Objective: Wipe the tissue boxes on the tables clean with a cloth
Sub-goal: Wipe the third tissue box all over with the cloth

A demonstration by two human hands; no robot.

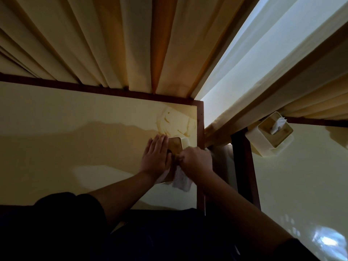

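A cream tissue box with a wooden lid (178, 146) stands near the right edge of the left table (75, 129). My left hand (156, 157) lies flat with straight fingers against the box's left side. My right hand (195, 161) grips a white cloth (181, 180) and presses it on the box's near side; the cloth hangs below the hands. A second cream tissue box (271, 134), with a tissue sticking out of its wooden lid, sits at the far left corner of the right table (301, 176).
Pleated cream curtains (113, 44) hang right behind both tables. A narrow gap (222, 166) separates the dark wooden table edges. A dried smear (173, 121) marks the left table behind the box. My dark clothing fills the bottom of the view.
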